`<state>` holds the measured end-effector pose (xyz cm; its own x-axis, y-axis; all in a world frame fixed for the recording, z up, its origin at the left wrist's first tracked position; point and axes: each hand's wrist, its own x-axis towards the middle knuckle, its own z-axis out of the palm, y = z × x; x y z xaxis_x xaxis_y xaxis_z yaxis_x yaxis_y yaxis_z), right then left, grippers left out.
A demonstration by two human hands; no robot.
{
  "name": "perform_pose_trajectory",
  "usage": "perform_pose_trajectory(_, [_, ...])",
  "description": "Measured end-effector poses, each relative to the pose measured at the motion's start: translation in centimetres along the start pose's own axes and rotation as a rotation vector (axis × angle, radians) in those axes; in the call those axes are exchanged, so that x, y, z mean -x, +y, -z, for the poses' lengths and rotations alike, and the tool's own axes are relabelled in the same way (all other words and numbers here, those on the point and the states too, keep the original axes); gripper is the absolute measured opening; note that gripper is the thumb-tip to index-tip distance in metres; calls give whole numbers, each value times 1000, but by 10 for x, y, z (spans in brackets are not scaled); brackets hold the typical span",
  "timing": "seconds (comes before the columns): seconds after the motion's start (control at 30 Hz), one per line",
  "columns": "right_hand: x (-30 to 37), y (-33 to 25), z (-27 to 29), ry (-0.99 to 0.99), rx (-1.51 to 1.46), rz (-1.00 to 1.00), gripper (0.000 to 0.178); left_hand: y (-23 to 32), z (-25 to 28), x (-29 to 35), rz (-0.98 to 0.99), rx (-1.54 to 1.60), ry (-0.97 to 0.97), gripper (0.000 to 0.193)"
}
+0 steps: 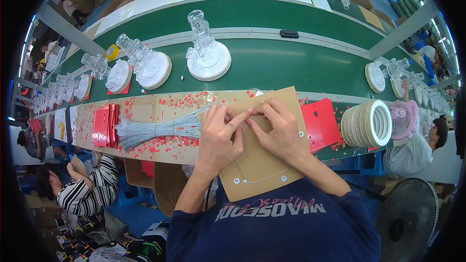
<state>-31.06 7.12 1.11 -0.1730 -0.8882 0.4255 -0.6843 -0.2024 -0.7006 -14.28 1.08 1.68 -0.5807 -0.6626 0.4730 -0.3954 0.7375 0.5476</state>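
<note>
A brown cardboard sheet (262, 160) leans between the table edge and my body. White round washers (237, 181) sit on it near its lower and right edges, and a thin wire or string (264, 179) runs between two of them. Over the sheet's upper part my left hand (219, 133) is closed, thumb and fingers pinched together. My right hand (278, 128) is also closed in a pinch, its fingertips meeting those of the left. Whatever is between the fingertips is too small to make out. Just left of my left hand lies a bundle of thin silvery wires (160, 128).
Red perforated sheets (320, 123) and a stack of white-rimmed rings (374, 123) lie to the right. More red sheets (104, 126) lie left, among red scraps. Clear assemblies on round white bases (208, 63) stand on the green conveyor (291, 63). Co-workers sit on both sides.
</note>
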Motion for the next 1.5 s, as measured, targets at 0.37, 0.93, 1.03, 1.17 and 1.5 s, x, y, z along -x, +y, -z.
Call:
perform_pose_trajectory(0.37, [1, 12, 6, 8, 34, 114, 18, 1, -6, 1, -45, -36, 24, 44])
perform_pose_trajectory(0.93, [-19, 46, 26, -251, -100, 245, 15, 1, -8, 1, -6, 40, 45, 31])
perform_pose_trajectory(1.03, [-22, 47, 26, -258, -104, 264, 17, 2, -6, -2, 10, 55, 35, 33])
perform_pose_trajectory(1.17, [-20, 38, 30, -325, -154, 159, 21, 6, -1, -2, 110, 95, 23, 37])
perform_pose_trajectory(1.5, [-18, 43, 28, -260, -36, 290, 27, 2, -7, -9, -5, 37, -56, 32])
